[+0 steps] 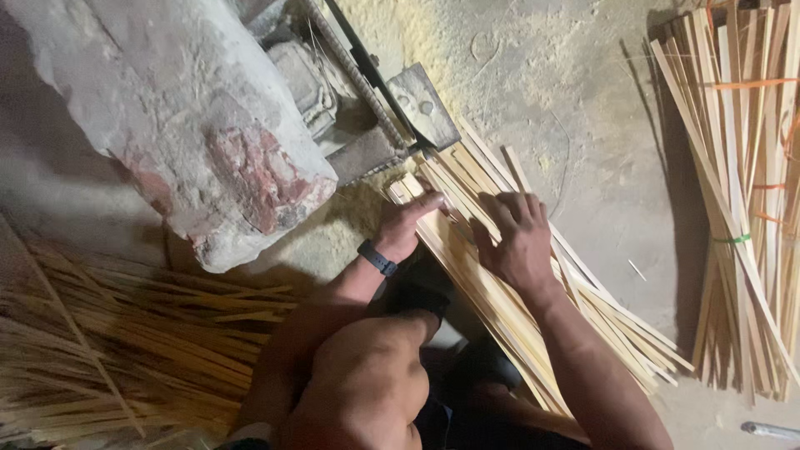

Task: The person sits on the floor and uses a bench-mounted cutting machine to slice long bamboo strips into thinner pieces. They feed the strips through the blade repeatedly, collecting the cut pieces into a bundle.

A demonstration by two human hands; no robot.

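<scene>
A stack of long, flat bamboo strips [575,300] lies slanted across my lap, its upper end pointing at a metal machine [367,108]. My left hand [408,221], with a dark band on its wrist, grips the upper end of the stack close to the machine's steel plate [425,104]. My right hand [517,237] lies palm down on top of the strips, fingers spread, pressing on them. My bare knee [367,375] fills the lower middle.
A large rough block [183,108], white with red patches, sits at the upper left. Thin bamboo sticks [125,342] are heaped at the lower left. Tied bundles of strips [742,192] lie on the dusty floor at right. A metal rod end [771,430] shows at bottom right.
</scene>
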